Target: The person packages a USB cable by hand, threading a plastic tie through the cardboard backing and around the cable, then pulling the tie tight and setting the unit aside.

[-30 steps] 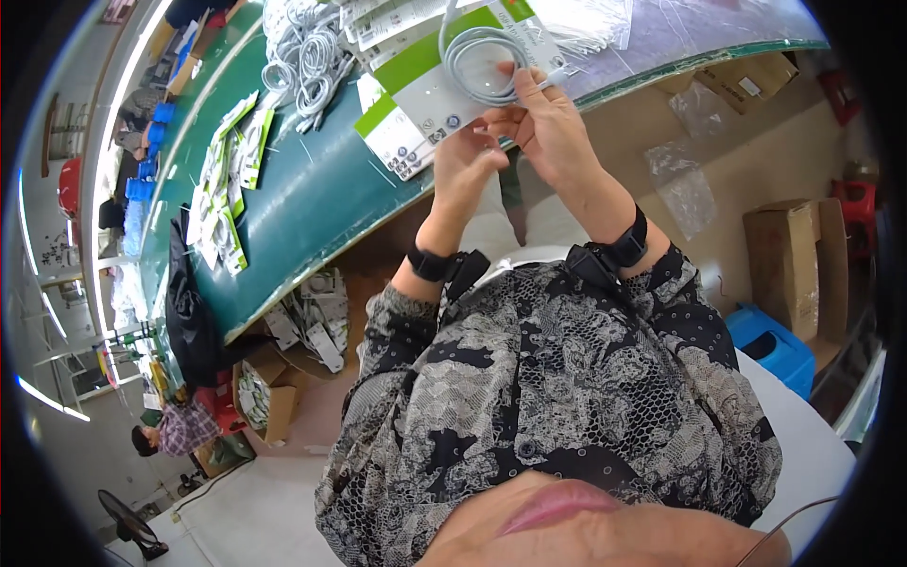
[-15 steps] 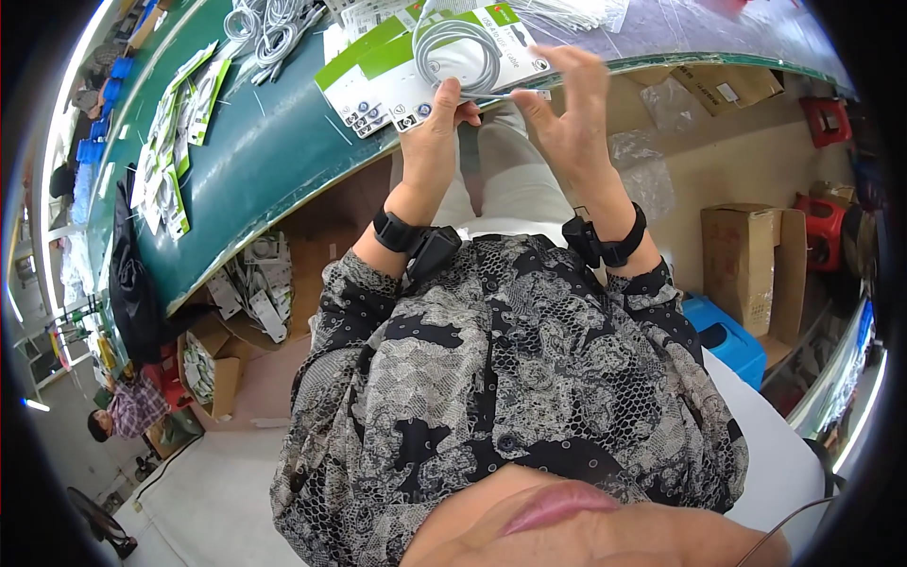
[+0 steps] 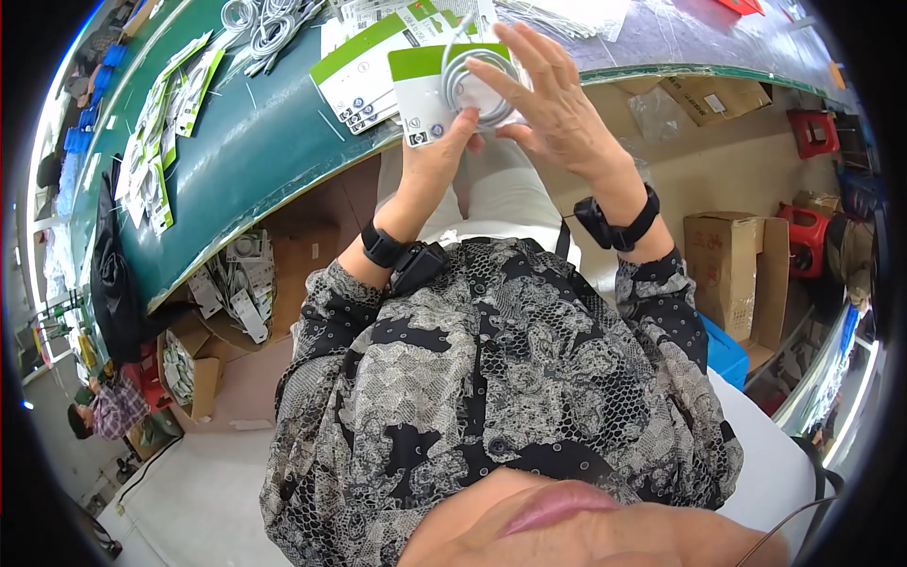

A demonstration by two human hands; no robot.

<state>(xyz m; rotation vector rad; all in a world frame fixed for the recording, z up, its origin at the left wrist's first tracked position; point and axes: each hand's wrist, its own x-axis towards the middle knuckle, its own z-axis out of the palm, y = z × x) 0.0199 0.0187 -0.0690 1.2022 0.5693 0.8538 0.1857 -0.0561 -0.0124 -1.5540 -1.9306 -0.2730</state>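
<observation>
My left hand (image 3: 439,161) grips a white and green packaging card (image 3: 416,99), with the thumb pressed on a coiled grey cable (image 3: 452,87) that lies against the card's face. One cable end sticks up past the card's top edge. Over the right side of the coil, my right hand (image 3: 562,118) has its fingers spread and its index fingertip by the loops. Whether that fingertip touches them I cannot tell. More white and green cards (image 3: 351,77) lie overlapped on the green table (image 3: 255,151) just left of the held card.
Grey cable coils (image 3: 274,33) and a heap of carded cables (image 3: 170,142) lie on the table's left. White thin strips (image 3: 539,17) are at the back. Below are a box of carded cables (image 3: 194,373), a cardboard box (image 3: 723,269) and red stools (image 3: 811,134). Another person (image 3: 115,404) is far left.
The held card and coil have shifted slightly left and tilted. My right hand has moved up and left, its fingers now spread over the coil's right side.
</observation>
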